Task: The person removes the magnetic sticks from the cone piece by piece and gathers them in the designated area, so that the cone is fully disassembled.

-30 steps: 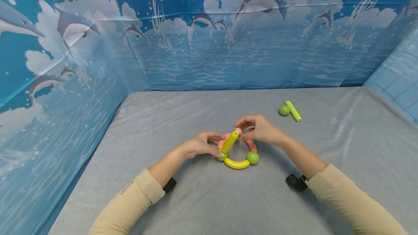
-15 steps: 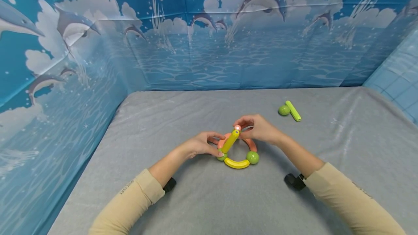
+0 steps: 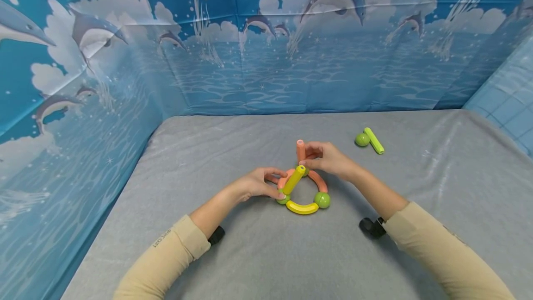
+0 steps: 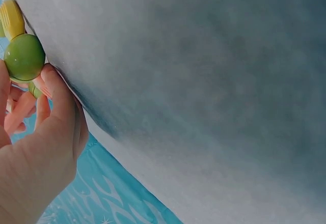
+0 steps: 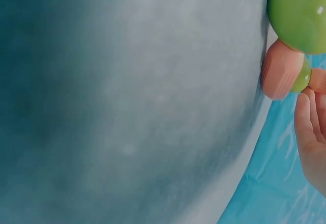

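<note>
A ring of curved toy rods and green balls lies in the middle of the head view. Its front is a curved yellow rod [image 3: 303,209]; a curved orange rod [image 3: 319,182] forms its right side. My left hand [image 3: 259,184] grips the left green ball [image 4: 24,57] between thumb and fingers. From that ball a straight yellow rod [image 3: 294,180] rises at a slant. At the back, my right hand [image 3: 329,155] pinches the lower part of an upright orange rod [image 3: 300,151], right over the partly hidden back green ball [image 3: 306,171]. The right green ball [image 3: 322,200] is untouched.
A loose green ball [image 3: 362,140] and a lime-green rod [image 3: 374,141] lie together at the back right. A grey cloth [image 3: 250,253] covers the table. A blue dolphin-print curtain [image 3: 258,73] hangs along the back and left edges.
The orange rod in my right hand has swung from pointing at the head camera to upright, baring the back green ball. My left hand and the ring have stayed in place.
</note>
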A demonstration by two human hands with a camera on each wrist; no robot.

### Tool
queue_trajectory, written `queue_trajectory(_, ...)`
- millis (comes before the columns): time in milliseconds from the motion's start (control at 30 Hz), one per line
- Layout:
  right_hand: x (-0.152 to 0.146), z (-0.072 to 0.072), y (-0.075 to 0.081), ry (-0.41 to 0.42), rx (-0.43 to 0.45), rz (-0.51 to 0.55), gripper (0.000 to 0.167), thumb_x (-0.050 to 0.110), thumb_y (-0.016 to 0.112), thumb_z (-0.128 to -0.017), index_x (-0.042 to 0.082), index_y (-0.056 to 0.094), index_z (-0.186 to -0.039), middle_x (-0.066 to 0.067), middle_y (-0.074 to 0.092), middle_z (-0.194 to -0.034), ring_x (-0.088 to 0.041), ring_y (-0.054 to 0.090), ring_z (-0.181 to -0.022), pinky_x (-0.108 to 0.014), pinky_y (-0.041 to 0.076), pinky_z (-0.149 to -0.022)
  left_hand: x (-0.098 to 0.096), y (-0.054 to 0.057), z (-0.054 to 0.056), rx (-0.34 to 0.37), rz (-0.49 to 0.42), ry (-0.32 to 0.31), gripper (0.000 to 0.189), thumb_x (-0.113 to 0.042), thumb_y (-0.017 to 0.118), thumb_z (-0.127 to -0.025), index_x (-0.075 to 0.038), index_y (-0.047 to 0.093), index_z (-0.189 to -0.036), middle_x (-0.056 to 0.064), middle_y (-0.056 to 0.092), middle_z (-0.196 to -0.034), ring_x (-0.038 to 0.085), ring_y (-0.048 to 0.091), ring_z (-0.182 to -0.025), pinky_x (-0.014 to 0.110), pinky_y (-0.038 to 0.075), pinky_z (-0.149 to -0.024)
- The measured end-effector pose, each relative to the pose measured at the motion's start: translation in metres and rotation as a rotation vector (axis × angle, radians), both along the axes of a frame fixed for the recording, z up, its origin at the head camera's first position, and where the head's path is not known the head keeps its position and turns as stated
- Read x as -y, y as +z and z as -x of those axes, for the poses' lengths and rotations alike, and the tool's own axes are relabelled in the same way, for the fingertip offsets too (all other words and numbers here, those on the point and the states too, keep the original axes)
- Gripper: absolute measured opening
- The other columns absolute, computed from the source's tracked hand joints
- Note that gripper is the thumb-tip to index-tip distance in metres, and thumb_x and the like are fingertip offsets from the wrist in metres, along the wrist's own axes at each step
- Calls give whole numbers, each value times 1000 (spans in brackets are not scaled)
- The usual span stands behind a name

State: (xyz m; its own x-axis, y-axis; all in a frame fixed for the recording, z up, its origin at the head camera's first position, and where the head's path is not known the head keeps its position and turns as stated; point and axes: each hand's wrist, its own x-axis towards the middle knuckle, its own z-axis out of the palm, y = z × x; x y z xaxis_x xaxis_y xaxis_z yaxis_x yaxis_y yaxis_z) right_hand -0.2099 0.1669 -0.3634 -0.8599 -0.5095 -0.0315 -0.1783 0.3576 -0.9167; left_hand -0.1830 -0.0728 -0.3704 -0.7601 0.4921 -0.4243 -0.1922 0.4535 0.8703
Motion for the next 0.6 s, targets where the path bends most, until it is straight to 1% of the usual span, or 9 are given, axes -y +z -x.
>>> queue_trajectory(133,2,4,-2,-17,-25,-9,42,10,64,-89,-6,51,-125,-17,62,-107,-26,59,-95,-40,51,-78,0,0,0,4,3,-1,57,-7,77,-76,-12,55,-129,10,53,-121,20,54,-100,28,48,-75)
queue_trajectory(233,4,6,-2,-37,-17,-16,45,10,64,-89,-4,48,-129,-18,61,-108,-27,60,-95,-42,51,-79,0,1,1,4,1,-4,57,-8,77,-77,-12,55,-130,9,53,-120,19,54,-101,28,48,-76)
queue_trajectory(433,6,7,-2,-51,-20,-21,44,7,63,-89,-5,46,-128,-21,60,-106,-29,61,-91,-44,51,-79,0,1,1,2,-1,-7,57,-8,77,-76,-13,56,-129,8,54,-119,19,54,-102,29,48,-77)
queue_trajectory(600,7,7,-2,-47,-33,-14,44,5,62,-89,-6,45,-128,-22,59,-105,-29,61,-90,-44,51,-78,0,0,0,-5,1,-5,58,-7,77,-76,-12,56,-129,9,53,-120,20,54,-103,29,49,-77)
